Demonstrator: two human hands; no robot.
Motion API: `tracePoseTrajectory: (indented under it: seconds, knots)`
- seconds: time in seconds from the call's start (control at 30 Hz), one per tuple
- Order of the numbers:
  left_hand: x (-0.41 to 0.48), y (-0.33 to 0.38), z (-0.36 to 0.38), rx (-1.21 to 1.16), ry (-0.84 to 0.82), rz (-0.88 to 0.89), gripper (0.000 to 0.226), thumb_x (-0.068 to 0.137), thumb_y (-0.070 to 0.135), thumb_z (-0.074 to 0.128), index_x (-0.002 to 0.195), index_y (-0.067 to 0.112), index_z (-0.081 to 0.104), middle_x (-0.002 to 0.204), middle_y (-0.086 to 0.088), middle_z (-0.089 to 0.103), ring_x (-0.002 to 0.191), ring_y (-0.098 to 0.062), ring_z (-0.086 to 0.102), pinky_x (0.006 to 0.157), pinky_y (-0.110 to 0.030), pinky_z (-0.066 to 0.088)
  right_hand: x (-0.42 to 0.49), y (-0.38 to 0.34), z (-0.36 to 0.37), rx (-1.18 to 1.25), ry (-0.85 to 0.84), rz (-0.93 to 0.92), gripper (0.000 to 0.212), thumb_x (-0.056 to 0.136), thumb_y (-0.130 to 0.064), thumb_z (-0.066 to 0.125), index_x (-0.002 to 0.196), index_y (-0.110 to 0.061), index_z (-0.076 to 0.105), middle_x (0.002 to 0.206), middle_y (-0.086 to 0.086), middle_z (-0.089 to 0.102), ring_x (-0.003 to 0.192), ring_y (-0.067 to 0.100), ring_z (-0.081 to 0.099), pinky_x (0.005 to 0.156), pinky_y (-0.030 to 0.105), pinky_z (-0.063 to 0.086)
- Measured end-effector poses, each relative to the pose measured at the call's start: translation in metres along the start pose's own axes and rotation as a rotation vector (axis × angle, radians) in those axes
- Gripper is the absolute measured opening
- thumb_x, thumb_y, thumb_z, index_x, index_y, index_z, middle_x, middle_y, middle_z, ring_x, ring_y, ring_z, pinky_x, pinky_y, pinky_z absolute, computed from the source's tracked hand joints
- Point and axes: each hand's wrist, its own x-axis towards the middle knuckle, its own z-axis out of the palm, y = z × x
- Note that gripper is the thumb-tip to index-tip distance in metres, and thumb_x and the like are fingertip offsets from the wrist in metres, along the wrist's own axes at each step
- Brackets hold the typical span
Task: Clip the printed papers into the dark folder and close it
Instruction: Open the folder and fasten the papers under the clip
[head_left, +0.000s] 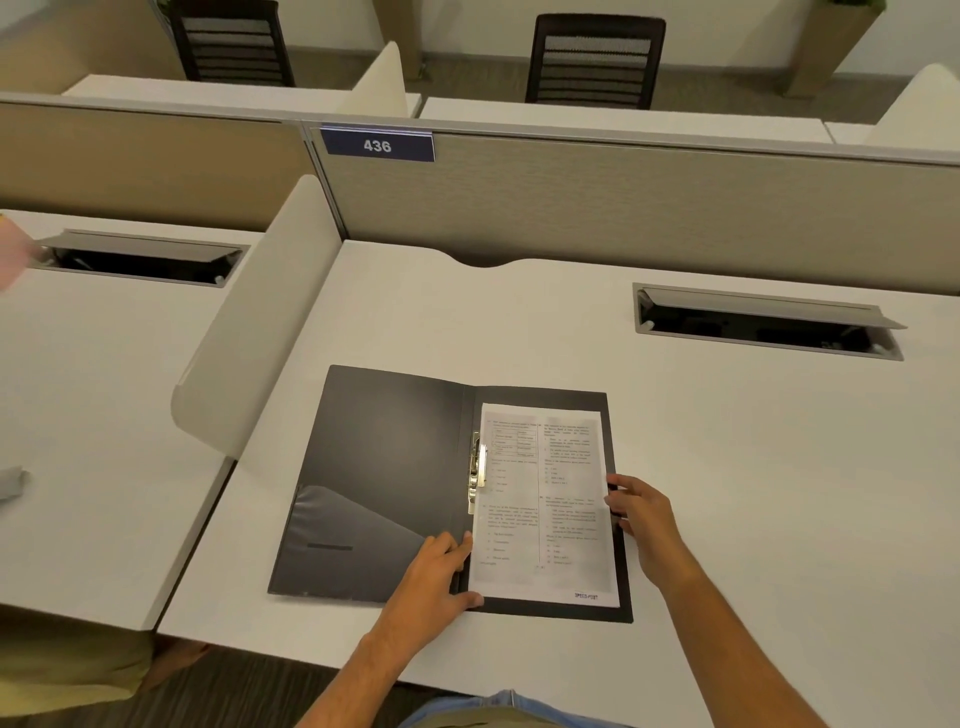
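Observation:
The dark folder (384, 467) lies open flat on the white desk in the head view. The printed papers (545, 509) rest on its right half, their left edge at the metal clip (478, 470) by the spine. My left hand (436, 577) presses fingertips on the papers' lower left edge near the spine. My right hand (641, 517) pinches the papers' right edge, thumb on top. Whether the clip bar is pressing the sheets I cannot tell.
A cable hatch (763, 322) stands open at the desk's back right. A curved divider (265, 322) separates the neighbouring desk at left, which has its own hatch (140, 257). A partition panel (623, 202) with plate 436 (377, 145) rises behind.

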Motion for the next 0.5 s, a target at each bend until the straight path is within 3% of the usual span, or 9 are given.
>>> tracePoseTrajectory:
  seconds: [0.1, 0.2, 0.33, 0.4, 0.5]
  knots:
    - [-0.001, -0.001, -0.008, -0.04, 0.005, 0.002, 0.095, 0.084, 0.05, 0.087, 0.164, 0.029, 0.04, 0.114, 0.017, 0.052, 0.107, -0.006, 0.051, 0.087, -0.007, 0.044, 0.002, 0.002, 0.001, -0.015, 0.017, -0.012, 0.023, 0.107, -0.011, 0.067, 0.128, -0.02, 0.07, 0.122, 0.002, 0.073, 0.102, 0.024, 0.067, 0.091, 0.045, 0.052]
    - [-0.002, 0.001, -0.014, -0.089, 0.061, -0.03, 0.1, 0.08, 0.056, 0.089, 0.163, 0.026, 0.043, 0.111, 0.018, 0.057, 0.101, -0.006, 0.058, 0.081, -0.01, 0.049, 0.0, 0.003, 0.004, -0.106, 0.104, -0.095, 0.027, 0.105, -0.014, 0.071, 0.131, -0.019, 0.069, 0.124, 0.006, 0.071, 0.111, 0.033, 0.07, 0.089, 0.042, 0.057]
    - [0.005, 0.018, -0.035, -0.193, 0.222, -0.023, 0.064, 0.087, 0.054, 0.084, 0.142, 0.026, 0.069, 0.095, 0.017, 0.065, 0.086, -0.01, 0.067, 0.077, -0.023, 0.063, -0.013, 0.003, 0.016, -0.366, 0.222, -0.336, 0.029, 0.103, -0.011, 0.074, 0.13, -0.018, 0.069, 0.127, 0.0, 0.059, 0.12, 0.033, 0.071, 0.091, 0.034, 0.059]
    - [0.021, 0.027, -0.053, -0.209, 0.308, -0.013, 0.042, 0.093, 0.041, 0.082, 0.128, 0.019, 0.076, 0.091, 0.01, 0.067, 0.082, -0.012, 0.067, 0.08, -0.031, 0.066, -0.021, 0.003, 0.025, -0.546, 0.137, -0.454, 0.037, 0.104, -0.013, 0.073, 0.14, -0.019, 0.067, 0.142, 0.003, 0.06, 0.133, 0.031, 0.066, 0.103, 0.036, 0.059]
    - [0.056, 0.041, -0.081, -0.212, 0.362, -0.033, 0.041, 0.101, 0.02, 0.075, 0.14, 0.009, 0.07, 0.103, -0.001, 0.071, 0.088, -0.012, 0.066, 0.087, -0.025, 0.058, -0.033, 0.0, 0.043, -0.853, -0.084, -0.469, 0.059, 0.106, -0.033, 0.071, 0.162, -0.025, 0.052, 0.177, 0.003, 0.039, 0.158, 0.03, 0.047, 0.123, 0.046, 0.048]
